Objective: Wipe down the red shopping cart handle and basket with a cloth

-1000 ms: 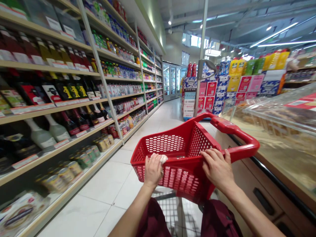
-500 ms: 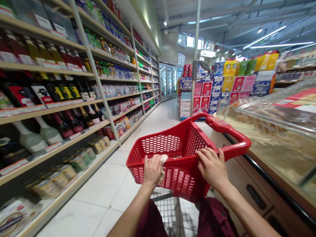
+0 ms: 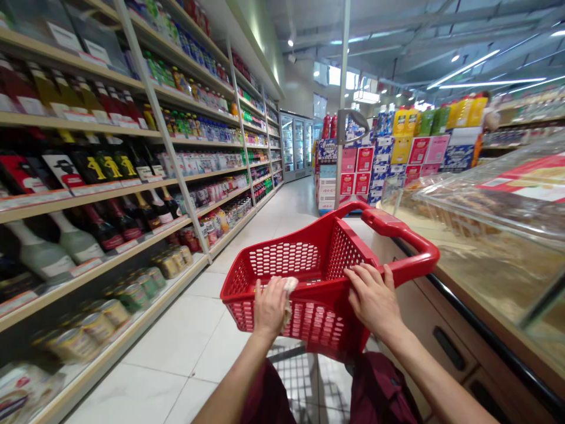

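Observation:
A red plastic shopping cart (image 3: 318,318) with perforated basket walls stands in front of my knees, turned sideways, its handle to the right. My left hand (image 3: 270,303) is closed over the near rim of the basket, with a crumpled whitish cloth (image 3: 289,288) pressed between it and the rim. Farther right, my right hand (image 3: 373,294) is wrapped over the same rim, close to the base of the red handle (image 3: 410,253). The fingertips of both hands lie over the basket's inner side. Part of the basket floor is hidden by the near wall.
Shelves of bottles and cans (image 3: 101,188) line the left side. On the right is a glass-topped counter (image 3: 477,235) with packaged food. Stacked drink boxes (image 3: 353,171) and a grey metal pole (image 3: 342,65) stand ahead. Tiled floor (image 3: 176,335) runs along the aisle toward glass-door refrigerators (image 3: 296,141).
The view has swung slightly to the right, so everything sits a little farther left. Both hands keep the same places on the cart's rim, and the cloth stays under the left one.

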A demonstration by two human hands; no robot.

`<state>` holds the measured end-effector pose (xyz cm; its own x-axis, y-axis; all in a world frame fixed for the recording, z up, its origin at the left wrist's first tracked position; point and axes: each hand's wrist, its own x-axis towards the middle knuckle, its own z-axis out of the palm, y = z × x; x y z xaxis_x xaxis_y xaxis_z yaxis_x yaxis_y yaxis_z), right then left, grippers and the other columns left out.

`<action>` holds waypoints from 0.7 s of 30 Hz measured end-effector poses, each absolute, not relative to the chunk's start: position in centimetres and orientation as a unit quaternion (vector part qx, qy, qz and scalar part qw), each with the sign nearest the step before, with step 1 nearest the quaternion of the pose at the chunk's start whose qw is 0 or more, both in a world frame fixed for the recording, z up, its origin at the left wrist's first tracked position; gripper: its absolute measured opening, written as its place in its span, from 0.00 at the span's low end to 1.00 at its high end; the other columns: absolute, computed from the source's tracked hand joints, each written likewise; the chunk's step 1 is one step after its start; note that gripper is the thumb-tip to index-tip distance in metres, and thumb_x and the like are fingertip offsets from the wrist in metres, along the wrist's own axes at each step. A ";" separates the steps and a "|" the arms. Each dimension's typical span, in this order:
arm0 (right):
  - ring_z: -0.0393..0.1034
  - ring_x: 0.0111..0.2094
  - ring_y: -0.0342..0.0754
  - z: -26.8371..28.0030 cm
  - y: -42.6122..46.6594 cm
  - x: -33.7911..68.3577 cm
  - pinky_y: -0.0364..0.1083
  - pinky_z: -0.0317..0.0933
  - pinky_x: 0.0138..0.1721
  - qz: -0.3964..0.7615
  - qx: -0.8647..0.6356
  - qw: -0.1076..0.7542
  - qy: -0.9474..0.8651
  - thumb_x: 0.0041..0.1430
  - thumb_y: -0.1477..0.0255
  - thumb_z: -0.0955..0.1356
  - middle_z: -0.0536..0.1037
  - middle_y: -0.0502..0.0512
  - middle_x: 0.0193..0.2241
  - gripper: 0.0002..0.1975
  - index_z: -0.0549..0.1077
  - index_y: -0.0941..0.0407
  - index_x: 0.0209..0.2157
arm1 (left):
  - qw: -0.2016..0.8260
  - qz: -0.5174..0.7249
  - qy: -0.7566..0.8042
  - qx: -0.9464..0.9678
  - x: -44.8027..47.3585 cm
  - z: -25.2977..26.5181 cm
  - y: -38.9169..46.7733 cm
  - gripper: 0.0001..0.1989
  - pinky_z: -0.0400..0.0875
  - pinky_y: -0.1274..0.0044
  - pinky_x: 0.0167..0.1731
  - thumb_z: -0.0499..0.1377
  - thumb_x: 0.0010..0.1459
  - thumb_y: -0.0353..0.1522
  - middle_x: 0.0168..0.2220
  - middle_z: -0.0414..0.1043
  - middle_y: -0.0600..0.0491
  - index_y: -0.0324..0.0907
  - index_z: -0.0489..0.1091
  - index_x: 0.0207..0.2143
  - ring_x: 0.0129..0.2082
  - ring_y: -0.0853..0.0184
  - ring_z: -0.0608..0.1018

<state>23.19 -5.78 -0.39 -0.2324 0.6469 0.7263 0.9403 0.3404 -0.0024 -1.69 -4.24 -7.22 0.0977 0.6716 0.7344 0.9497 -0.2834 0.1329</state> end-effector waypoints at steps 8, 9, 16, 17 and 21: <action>0.58 0.48 0.51 -0.4 -5.8 22.6 0.57 0.32 0.57 -0.219 -0.532 0.338 -0.745 0.50 0.75 0.61 0.72 0.55 0.43 0.17 0.69 0.56 0.44 | 0.182 -0.365 -0.579 -0.706 0.6 -6.2 -4.3 0.16 0.51 0.60 0.54 0.43 0.58 0.31 0.45 0.70 0.49 0.42 0.64 0.45 0.48 0.64 0.68; 0.58 0.48 0.51 -0.4 -5.8 22.7 0.57 0.32 0.57 -0.218 -0.531 0.335 -0.747 0.50 0.75 0.61 0.72 0.55 0.43 0.18 0.69 0.56 0.44 | 0.169 -0.363 -0.567 -0.720 1.9 -5.9 -4.2 0.16 0.51 0.61 0.54 0.43 0.58 0.30 0.46 0.70 0.49 0.42 0.64 0.46 0.49 0.65 0.68; 0.58 0.48 0.51 -0.2 -5.7 22.8 0.56 0.32 0.57 -0.220 -0.529 0.325 -0.752 0.50 0.76 0.61 0.72 0.55 0.43 0.18 0.69 0.57 0.44 | 0.210 -0.358 -0.603 -0.682 -3.8 -7.1 -4.7 0.17 0.47 0.56 0.53 0.43 0.58 0.29 0.46 0.69 0.47 0.41 0.63 0.47 0.47 0.62 0.69; 0.58 0.48 0.51 -0.2 -5.7 22.7 0.56 0.32 0.57 -0.219 -0.532 0.327 -0.750 0.50 0.75 0.61 0.72 0.55 0.43 0.18 0.69 0.57 0.44 | 0.212 -0.366 -0.620 -0.661 -4.4 -7.3 -4.7 0.17 0.48 0.57 0.53 0.43 0.58 0.30 0.46 0.69 0.46 0.41 0.63 0.46 0.47 0.62 0.69; 0.58 0.48 0.51 -0.3 -5.9 22.4 0.56 0.32 0.57 -0.219 -0.537 0.329 -0.745 0.49 0.76 0.61 0.72 0.55 0.43 0.18 0.69 0.58 0.44 | 0.183 -0.377 -0.589 -0.691 -0.2 -6.5 -4.4 0.16 0.50 0.60 0.54 0.43 0.58 0.30 0.45 0.70 0.48 0.42 0.64 0.46 0.48 0.64 0.69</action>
